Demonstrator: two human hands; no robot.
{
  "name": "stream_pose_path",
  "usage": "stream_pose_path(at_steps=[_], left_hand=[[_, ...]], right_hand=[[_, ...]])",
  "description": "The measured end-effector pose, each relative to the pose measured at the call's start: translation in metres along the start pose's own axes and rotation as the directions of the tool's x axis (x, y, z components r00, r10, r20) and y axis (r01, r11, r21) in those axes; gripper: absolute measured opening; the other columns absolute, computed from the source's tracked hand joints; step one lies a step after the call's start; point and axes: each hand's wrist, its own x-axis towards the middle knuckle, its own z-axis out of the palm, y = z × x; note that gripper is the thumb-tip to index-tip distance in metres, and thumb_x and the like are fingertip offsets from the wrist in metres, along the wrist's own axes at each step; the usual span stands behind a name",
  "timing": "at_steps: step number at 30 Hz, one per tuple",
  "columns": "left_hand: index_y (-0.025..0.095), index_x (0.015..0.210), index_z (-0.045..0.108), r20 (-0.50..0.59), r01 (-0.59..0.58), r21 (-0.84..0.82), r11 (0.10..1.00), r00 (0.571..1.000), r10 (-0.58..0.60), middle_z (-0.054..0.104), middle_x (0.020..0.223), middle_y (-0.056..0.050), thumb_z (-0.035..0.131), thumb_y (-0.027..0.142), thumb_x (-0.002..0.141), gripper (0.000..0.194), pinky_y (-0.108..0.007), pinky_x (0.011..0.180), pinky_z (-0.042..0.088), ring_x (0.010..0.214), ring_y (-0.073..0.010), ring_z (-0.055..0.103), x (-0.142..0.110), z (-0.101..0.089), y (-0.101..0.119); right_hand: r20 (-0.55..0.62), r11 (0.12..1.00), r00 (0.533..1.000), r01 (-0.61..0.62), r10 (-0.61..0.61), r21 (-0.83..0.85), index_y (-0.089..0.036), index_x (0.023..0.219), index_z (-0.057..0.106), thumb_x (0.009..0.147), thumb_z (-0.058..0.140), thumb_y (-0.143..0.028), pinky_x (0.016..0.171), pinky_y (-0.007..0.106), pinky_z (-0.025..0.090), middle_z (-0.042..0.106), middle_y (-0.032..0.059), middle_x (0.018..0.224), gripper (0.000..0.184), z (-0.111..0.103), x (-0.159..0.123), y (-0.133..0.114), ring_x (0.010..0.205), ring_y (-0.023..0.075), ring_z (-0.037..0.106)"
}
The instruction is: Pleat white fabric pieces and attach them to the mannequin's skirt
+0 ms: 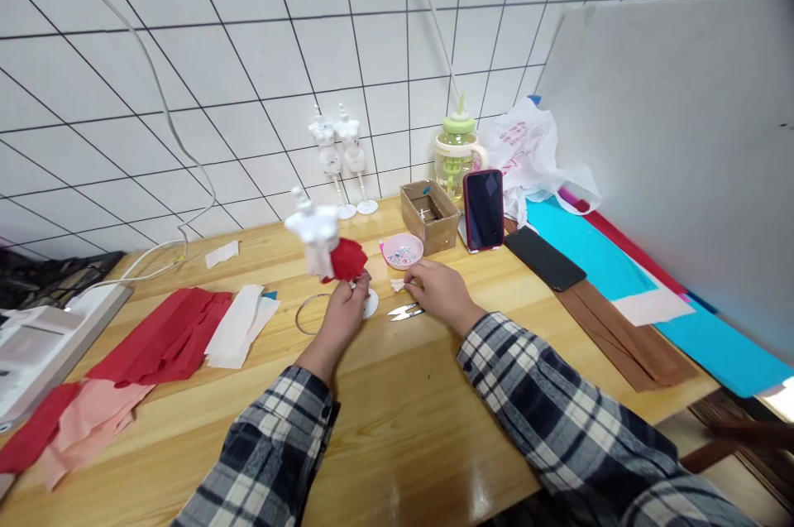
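Note:
My left hand (347,305) is closed on a small white dress-form mannequin (312,225), which leans to the left. Pale cloth and red cloth (348,259) hang about its waist; its round white base (370,304) shows beside my fingers. My right hand (439,289) is low over the table, fingertips pinched at a small pale scrap (398,285). Just below that scrap lie thread snips (406,312), blades pointing left. A pink bowl (403,262) of small shiny beads or gems stands behind my right hand. Left of my left hand lies a thin metal ring (298,325).
Two more mannequins (353,155) stand by the tiled wall. A cardboard box (431,217), a jug (457,150) and a propped phone (484,211) are behind my right hand. Red fabric (167,337) lies left; a black phone (546,258) and brown fabric (620,337) lie right.

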Motion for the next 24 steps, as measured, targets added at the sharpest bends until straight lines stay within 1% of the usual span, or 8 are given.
stream_pose_path(at_steps=[4,7,9,10,12,13,15,24], left_hand=[[0.019,0.092,0.054,0.002,-0.086,0.048,0.995,0.996,0.086,0.061,0.085,-0.004,0.055,0.039,0.087,0.021,-0.033,0.074,0.046,0.078,-0.0193,0.058,-0.002,0.000,-0.005],[0.020,0.107,0.049,-0.250,-0.066,0.048,0.997,0.965,0.076,0.056,0.103,-0.006,0.066,0.040,0.079,0.039,-0.034,0.085,0.045,0.094,-0.0203,0.056,-0.024,-0.011,-0.004],[0.021,0.105,0.049,-0.383,0.010,0.047,0.999,0.924,0.009,0.055,0.097,-0.003,0.071,0.041,0.076,0.042,-0.033,0.083,0.044,0.089,-0.0185,0.053,-0.045,-0.020,0.001],[0.021,0.101,0.050,-0.351,0.013,0.005,1.000,0.936,-0.010,0.055,0.092,-0.001,0.069,0.042,0.078,0.036,-0.030,0.079,0.045,0.084,-0.0171,0.053,-0.056,-0.023,0.004],[0.020,0.091,0.055,-0.063,0.036,-0.109,0.993,0.997,-0.043,0.055,0.079,0.000,0.061,0.044,0.083,0.026,-0.027,0.067,0.044,0.072,-0.0153,0.053,-0.073,-0.025,0.012],[0.019,0.089,0.058,0.099,0.063,-0.114,0.991,0.994,-0.052,0.057,0.078,-0.001,0.061,0.044,0.083,0.027,-0.027,0.065,0.044,0.070,-0.0153,0.053,-0.079,-0.024,0.016],[0.017,0.094,0.062,0.234,0.093,-0.092,0.991,0.970,-0.069,0.060,0.077,-0.001,0.064,0.044,0.082,0.029,-0.026,0.062,0.043,0.068,-0.0152,0.054,-0.085,-0.019,0.022],[0.016,0.076,0.068,0.081,-0.060,0.014,0.998,0.995,0.058,0.064,0.068,-0.002,0.059,0.036,0.084,0.023,-0.026,0.061,0.041,0.065,-0.0158,0.055,-0.084,-0.022,0.023]], right_hand=[[-0.096,0.996,0.993,0.077,-0.072,0.048,-0.024,0.095,0.070,0.092,0.060,-0.029,0.074,0.026,0.041,0.070,0.0019,0.100,0.011,-0.008,-0.005,-0.001,0.096,0.0168,0.062],[-0.125,0.990,0.987,0.111,-0.099,0.090,-0.023,0.095,0.071,0.094,0.059,-0.029,0.075,0.027,0.042,0.072,0.0020,0.098,0.013,-0.012,-0.010,-0.007,0.093,0.0167,0.063],[-0.115,0.982,0.987,0.130,-0.115,0.133,-0.023,0.094,0.071,0.092,0.061,-0.028,0.072,0.027,0.042,0.072,0.0013,0.093,0.011,-0.014,-0.015,-0.014,0.088,0.0160,0.063],[-0.107,0.976,0.986,0.142,-0.126,0.163,-0.023,0.093,0.071,0.091,0.062,-0.027,0.070,0.027,0.041,0.072,0.0008,0.091,0.010,-0.014,-0.017,-0.018,0.084,0.0153,0.063],[-0.100,0.959,0.982,0.177,-0.158,0.223,-0.023,0.092,0.070,0.090,0.063,-0.025,0.068,0.026,0.041,0.072,0.0000,0.087,0.008,-0.014,-0.023,-0.027,0.079,0.0142,0.063],[-0.103,0.948,0.978,0.202,-0.182,0.245,-0.023,0.091,0.070,0.090,0.064,-0.024,0.068,0.026,0.041,0.072,-0.0001,0.086,0.007,-0.013,-0.025,-0.031,0.078,0.0140,0.062],[-0.114,0.930,0.965,0.259,-0.236,0.262,-0.022,0.091,0.070,0.089,0.064,-0.024,0.070,0.027,0.042,0.073,0.0002,0.086,0.006,-0.012,-0.030,-0.040,0.079,0.0148,0.062],[-0.230,0.860,0.901,0.424,-0.368,0.284,-0.020,0.099,0.066,0.093,0.059,-0.023,0.075,0.030,0.045,0.072,0.0032,0.092,0.010,-0.014,-0.041,-0.056,0.085,0.0174,0.061]])
